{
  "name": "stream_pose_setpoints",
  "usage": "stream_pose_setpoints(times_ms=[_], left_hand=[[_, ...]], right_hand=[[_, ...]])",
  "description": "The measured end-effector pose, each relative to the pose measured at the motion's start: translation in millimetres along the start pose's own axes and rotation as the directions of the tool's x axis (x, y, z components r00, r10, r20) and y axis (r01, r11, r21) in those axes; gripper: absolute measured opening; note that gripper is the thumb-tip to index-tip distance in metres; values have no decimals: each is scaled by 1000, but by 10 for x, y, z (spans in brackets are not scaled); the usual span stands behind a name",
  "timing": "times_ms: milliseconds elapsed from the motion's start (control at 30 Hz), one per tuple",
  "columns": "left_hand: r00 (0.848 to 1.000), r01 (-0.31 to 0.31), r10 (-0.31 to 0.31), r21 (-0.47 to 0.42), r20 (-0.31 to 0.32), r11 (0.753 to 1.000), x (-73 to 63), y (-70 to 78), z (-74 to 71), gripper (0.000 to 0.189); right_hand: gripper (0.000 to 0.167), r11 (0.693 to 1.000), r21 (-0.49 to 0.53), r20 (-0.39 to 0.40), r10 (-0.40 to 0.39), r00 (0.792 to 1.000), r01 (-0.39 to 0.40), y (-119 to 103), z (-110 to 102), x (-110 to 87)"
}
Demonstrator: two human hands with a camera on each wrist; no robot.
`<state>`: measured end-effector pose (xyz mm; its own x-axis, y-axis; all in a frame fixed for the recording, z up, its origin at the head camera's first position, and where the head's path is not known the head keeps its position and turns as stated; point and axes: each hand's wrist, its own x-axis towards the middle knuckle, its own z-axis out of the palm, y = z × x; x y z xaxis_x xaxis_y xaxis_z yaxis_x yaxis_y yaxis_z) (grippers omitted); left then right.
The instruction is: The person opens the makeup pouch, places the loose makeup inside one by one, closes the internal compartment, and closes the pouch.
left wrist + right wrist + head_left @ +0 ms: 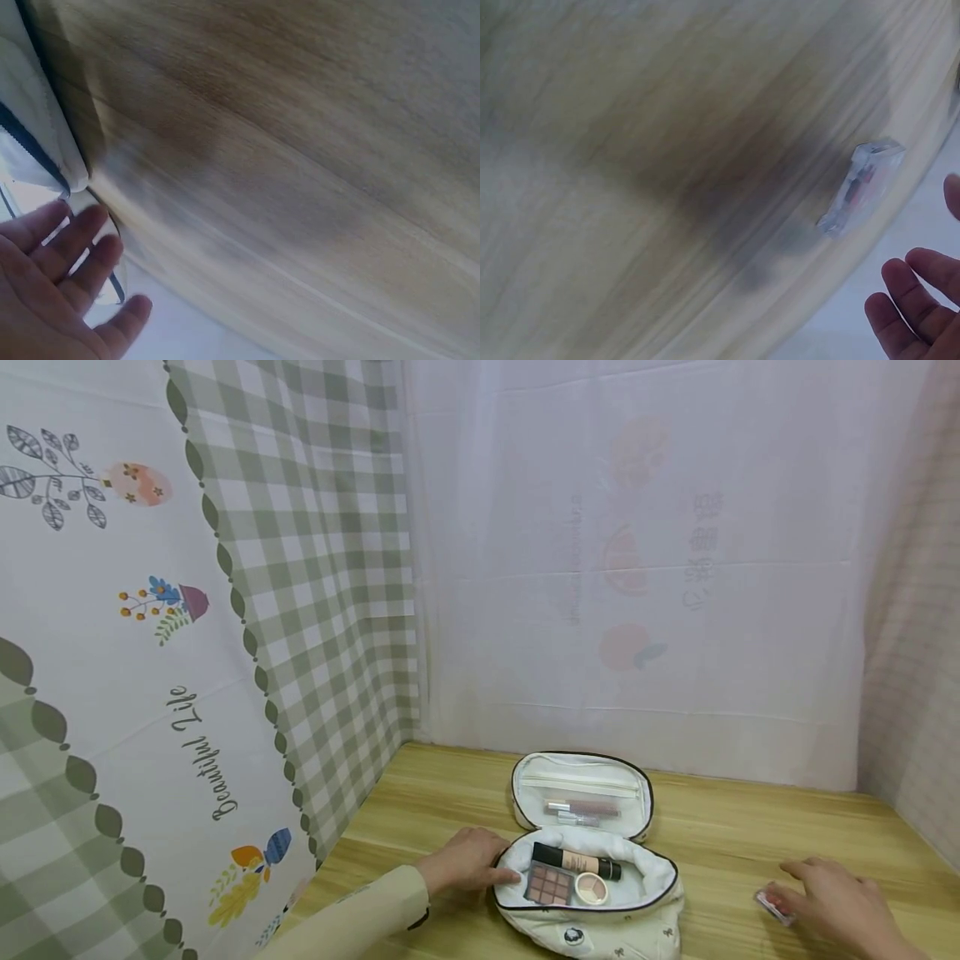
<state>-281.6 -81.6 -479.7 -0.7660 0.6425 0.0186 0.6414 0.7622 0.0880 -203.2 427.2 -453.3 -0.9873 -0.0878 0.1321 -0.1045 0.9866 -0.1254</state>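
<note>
A cream makeup bag [585, 935] with dark piping stands unzipped on the table, its lid [581, 777] tipped back. Inside lie an eyeshadow palette [549, 885], a black-capped foundation tube [577, 861] and a round three-shade compact [592, 888]. My left hand [468, 860] is at the bag's left side, thumb over the rim; in the left wrist view its fingers [79, 259] are extended and spread. On the right, my right hand [836, 893] is over a small clear box [864, 186] with something red inside. Its fingers [911, 300] are loosely bent and apart from the box in the right wrist view.
Behind the lid's clear pocket are slender tubes [585, 810]. The wood-grain table [731, 835] ends at a white cloth [637, 568] at the back. A green-checked curtain [337, 568] hangs along the left, and another cloth [911, 652] on the right.
</note>
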Motion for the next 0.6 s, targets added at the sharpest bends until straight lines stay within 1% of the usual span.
stream_pose_setpoints(times_ms=[67,133,200,267,333,467,600], left_hand=[[1000,13,-12,30,-22,999,0,4,4,42],[999,28,-26,68,-37,997,5,8,8,40],[998,43,-39,94,-41,995,10,9,16,42],[998,55,-52,96,-34,994,12,9,30,44],[998,59,-58,77,-17,995,12,11,37,45],[997,69,-69,-2,17,998,21,-1,55,46],[998,64,-63,-58,15,996,46,-24,57,44]], right_hand=[[64,1000,3,-15,-5,1000,5,32,26,-23],[66,1000,7,-25,-9,1000,9,56,56,-39],[67,1000,6,-7,-8,1000,8,78,81,-45],[71,1000,0,34,6,999,-6,97,104,-45],[73,1000,-17,71,15,997,-14,109,126,-42],[80,999,-37,115,36,993,-32,119,166,-51],[85,998,-44,148,47,988,-41,136,187,-65]])
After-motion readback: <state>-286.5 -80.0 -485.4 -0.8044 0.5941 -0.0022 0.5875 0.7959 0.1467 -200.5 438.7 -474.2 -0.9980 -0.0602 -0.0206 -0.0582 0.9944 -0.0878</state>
